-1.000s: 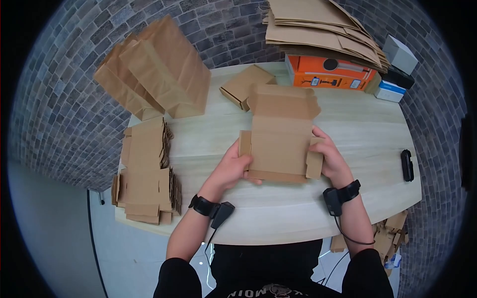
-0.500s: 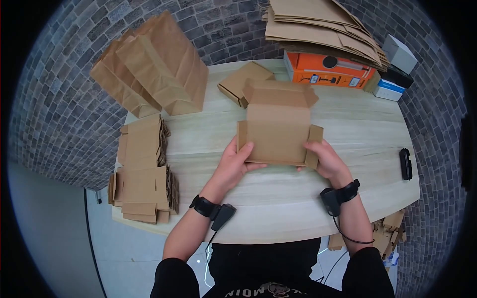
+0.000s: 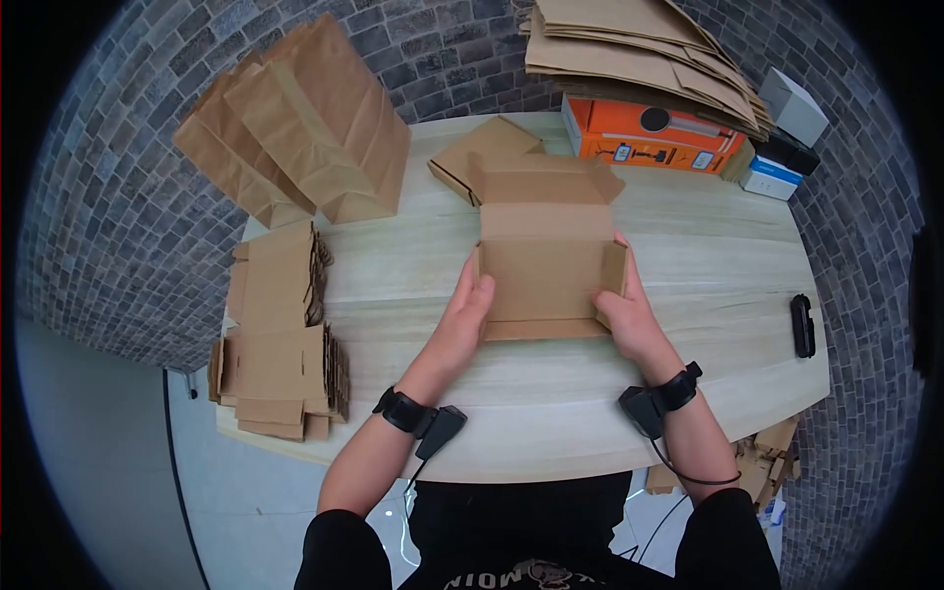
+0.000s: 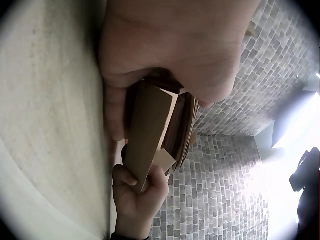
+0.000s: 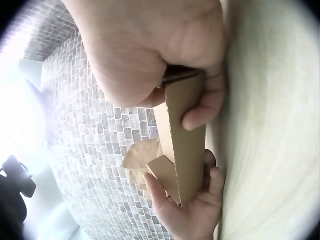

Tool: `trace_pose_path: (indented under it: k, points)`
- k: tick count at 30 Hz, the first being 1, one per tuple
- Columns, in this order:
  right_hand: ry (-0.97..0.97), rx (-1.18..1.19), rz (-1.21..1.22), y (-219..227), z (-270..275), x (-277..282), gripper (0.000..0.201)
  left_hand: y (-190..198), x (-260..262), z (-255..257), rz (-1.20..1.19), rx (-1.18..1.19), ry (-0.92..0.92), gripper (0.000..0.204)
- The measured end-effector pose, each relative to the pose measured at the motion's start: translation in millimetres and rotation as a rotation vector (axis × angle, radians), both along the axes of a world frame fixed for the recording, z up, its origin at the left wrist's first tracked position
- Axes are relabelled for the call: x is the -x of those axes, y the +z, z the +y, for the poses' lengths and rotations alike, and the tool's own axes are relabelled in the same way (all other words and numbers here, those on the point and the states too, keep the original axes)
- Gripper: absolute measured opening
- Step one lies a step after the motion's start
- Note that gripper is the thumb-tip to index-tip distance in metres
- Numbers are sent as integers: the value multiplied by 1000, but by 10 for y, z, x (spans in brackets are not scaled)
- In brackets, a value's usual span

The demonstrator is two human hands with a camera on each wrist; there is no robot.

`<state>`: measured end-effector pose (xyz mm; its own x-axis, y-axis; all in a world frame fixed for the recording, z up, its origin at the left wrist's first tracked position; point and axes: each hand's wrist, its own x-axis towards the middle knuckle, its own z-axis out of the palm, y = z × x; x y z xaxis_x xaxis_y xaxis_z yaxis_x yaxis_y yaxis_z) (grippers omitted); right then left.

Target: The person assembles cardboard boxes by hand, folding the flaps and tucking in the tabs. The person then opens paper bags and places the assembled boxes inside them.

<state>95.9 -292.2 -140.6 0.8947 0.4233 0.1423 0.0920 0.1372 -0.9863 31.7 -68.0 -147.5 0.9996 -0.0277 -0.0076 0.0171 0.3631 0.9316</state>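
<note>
While the left hand (image 3: pixel 459 322) curls round the cardboard box (image 3: pixel 544 272), the right hand (image 3: pixel 632 319) grips its opposite side.

Seen from the head, a person's two bare forearms, left forearm (image 3: pixel 369 457) and right forearm (image 3: pixel 700 438), reach forward and slant inward from black sleeves (image 3: pixel 344 541) that end near the elbows. The left grip (image 3: pixel 462 320) and right grip (image 3: pixel 632 320) face each other, apart, at about the same level. Each pinches firmly, thumb on the inner side, fingers opposite on the outer side. The right wrist view shows the right grip's nearest fingertip (image 5: pixel 196 119) bent inward.
</note>
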Motion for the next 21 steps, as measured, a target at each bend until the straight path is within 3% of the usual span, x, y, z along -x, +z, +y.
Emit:
trace_pose_path:
  k: [2,4,7,11,13,14,16,17,19,21]
  points:
    - [7,13,-11,5,-7,1,85,55,2,36,36,63,-15,74]
    - [53,81,-26,49,-1,47,86,96,12,70,-64,-106,-33,74]
    - [81,130,-42,8,13,68,86,119,12,46,-154,-65,38,72]
    - [111,122,17,145,20,103,85,6,9,35,-59,-2,63,73]
    - [114,98,443,314,25,150,83,-55,-22,29,-193,-101,150,76]
    - [111,99,443,222,11,123,83,-53,-23,53,-193,-99,147,76]
    - [90,15,214,-103,-26,20,75,-42,-18,149,-267,-473,62,85]
    - [88,16,214,-177,-37,-4,75,-34,-23,164,-267,-472,61,85]
    - [96,-177,122,-251,-71,-28,65,10,-20,163,-327,-665,76,100]
    - [80,-42,55,-198,-112,-85,69,118,31,143,-253,-572,35,100]
